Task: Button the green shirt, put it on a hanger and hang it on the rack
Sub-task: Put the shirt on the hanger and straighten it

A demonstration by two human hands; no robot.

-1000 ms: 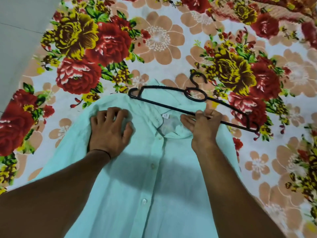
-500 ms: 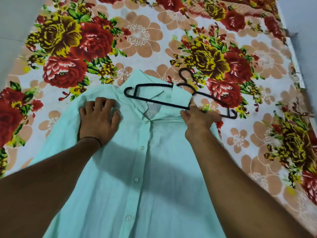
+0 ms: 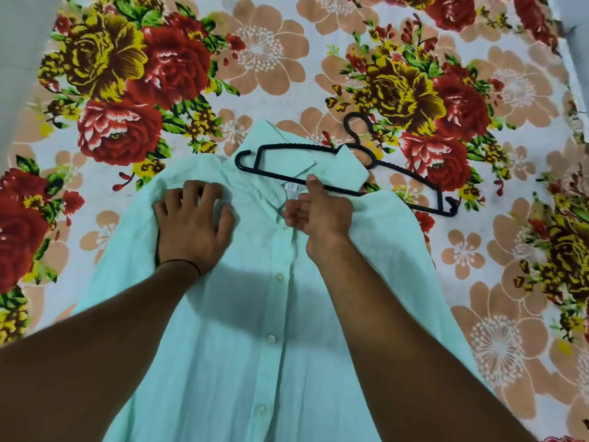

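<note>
The light green shirt (image 3: 248, 330) lies flat on the bed, front up, its placket buttoned down the middle. A black plastic hanger (image 3: 411, 173) lies across the collar, its left end over the collar and its right end sticking out onto the sheet beyond the shoulder. My left hand (image 3: 194, 224) presses on the shirt's left shoulder with fingers spread and slightly bent. My right hand (image 3: 318, 212) sits at the collar opening, fingers curled, thumb up against the hanger's lower bar; it seems to grip the bar together with the collar fabric.
A flowered bedsheet (image 3: 287, 74) in red, yellow and peach covers the bed under everything. Grey floor or wall (image 3: 22, 59) shows along the left edge, and the bed's right edge (image 3: 573, 43) shows at the upper right.
The hanger has slid left and further into the collar. My right hand moved left to the collar opening. My left hand stayed on the shoulder, its fingers more bent now.
</note>
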